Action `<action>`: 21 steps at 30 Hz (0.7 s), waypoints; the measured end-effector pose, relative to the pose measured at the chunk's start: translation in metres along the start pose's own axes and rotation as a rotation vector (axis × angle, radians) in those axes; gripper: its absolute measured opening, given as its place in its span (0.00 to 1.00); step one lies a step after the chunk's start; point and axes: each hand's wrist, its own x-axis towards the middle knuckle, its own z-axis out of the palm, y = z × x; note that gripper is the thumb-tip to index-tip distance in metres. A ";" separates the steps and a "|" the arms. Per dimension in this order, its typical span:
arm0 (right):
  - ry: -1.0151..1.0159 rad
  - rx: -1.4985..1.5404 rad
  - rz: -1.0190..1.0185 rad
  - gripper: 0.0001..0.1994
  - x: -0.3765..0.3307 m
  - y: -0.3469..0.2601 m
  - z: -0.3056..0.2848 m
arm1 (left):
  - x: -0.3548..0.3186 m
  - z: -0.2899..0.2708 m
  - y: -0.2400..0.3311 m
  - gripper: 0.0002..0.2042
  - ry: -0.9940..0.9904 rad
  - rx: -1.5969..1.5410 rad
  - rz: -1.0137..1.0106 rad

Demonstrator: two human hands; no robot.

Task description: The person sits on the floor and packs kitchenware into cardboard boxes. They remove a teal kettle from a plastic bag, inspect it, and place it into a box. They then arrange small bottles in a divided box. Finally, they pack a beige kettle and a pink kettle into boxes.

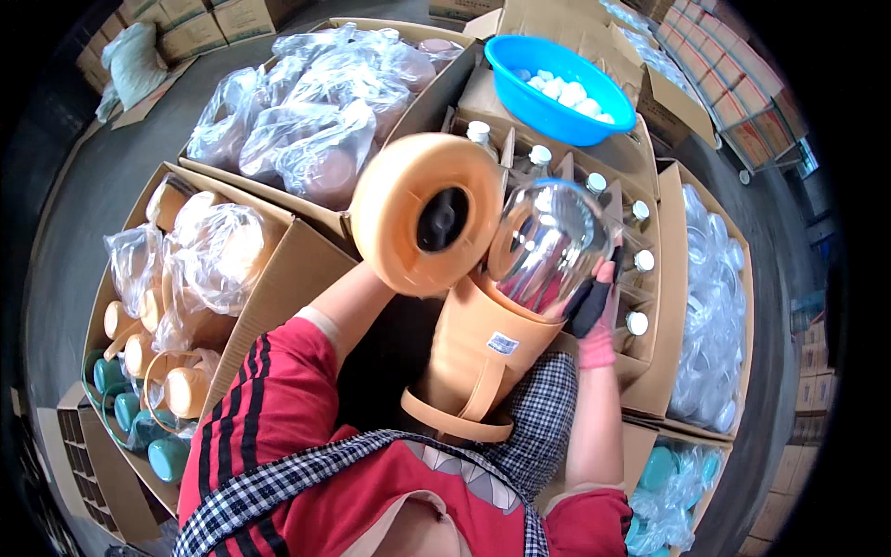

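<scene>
Right hand (pixel 599 311) rests against silver flask (pixel 555 243), left hand hidden behind orange cover (pixel 390 218), grips undetermined; apparent seating in casing (pixel 469 343) next requires alignment.

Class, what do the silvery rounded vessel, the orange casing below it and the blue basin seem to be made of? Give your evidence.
Silvery vessel: silvered glass or polished metal; its mirror-like reflections leave which open.
Orange casing: probably moulded plastic, satin; smooth, evenly coloured surface.
Blue basin: likely plastic, slightly glossy; uniform bright colour, smooth rim.
</scene>
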 end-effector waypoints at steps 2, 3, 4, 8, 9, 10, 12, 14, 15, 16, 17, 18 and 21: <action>-0.281 -0.043 0.214 0.33 0.003 -0.039 0.013 | -0.013 0.009 0.002 0.17 0.089 -0.070 -0.015; -0.410 -0.067 0.313 0.35 0.003 -0.050 0.013 | -0.017 0.014 0.000 0.17 0.121 -0.103 -0.034; -0.482 -0.167 0.276 0.37 0.004 -0.044 0.010 | -0.020 0.019 -0.003 0.17 0.150 -0.128 -0.045; -0.882 -0.656 0.319 0.35 0.008 -0.079 0.024 | -0.035 0.032 -0.008 0.18 0.273 -0.167 -0.055; -1.014 -0.779 0.390 0.31 0.018 -0.085 0.026 | -0.035 0.035 -0.010 0.18 0.267 -0.153 -0.064; -1.084 -0.740 0.393 0.30 0.023 -0.082 0.024 | -0.031 0.036 -0.015 0.18 0.233 -0.092 -0.064; -1.215 -0.727 0.389 0.30 0.026 -0.071 0.029 | -0.033 0.033 -0.021 0.17 0.201 0.087 -0.020; -1.277 -0.831 0.388 0.30 0.029 -0.067 0.043 | -0.037 0.025 -0.025 0.17 0.176 0.323 0.044; -1.299 -0.895 0.405 0.29 0.026 -0.068 0.048 | -0.040 0.023 -0.025 0.17 0.164 0.382 0.064; -1.274 -1.001 0.412 0.29 0.020 -0.074 0.056 | -0.043 0.021 -0.023 0.17 0.166 0.404 0.070; -1.194 -1.175 0.266 0.28 0.009 -0.082 0.063 | -0.046 0.020 -0.020 0.17 0.158 0.210 0.027; -1.179 -1.270 0.256 0.28 0.002 -0.090 0.073 | -0.048 0.024 -0.017 0.17 0.159 0.018 -0.016; -1.106 -1.481 0.242 0.29 -0.012 -0.084 0.081 | -0.037 0.069 -0.019 0.17 0.117 0.261 0.083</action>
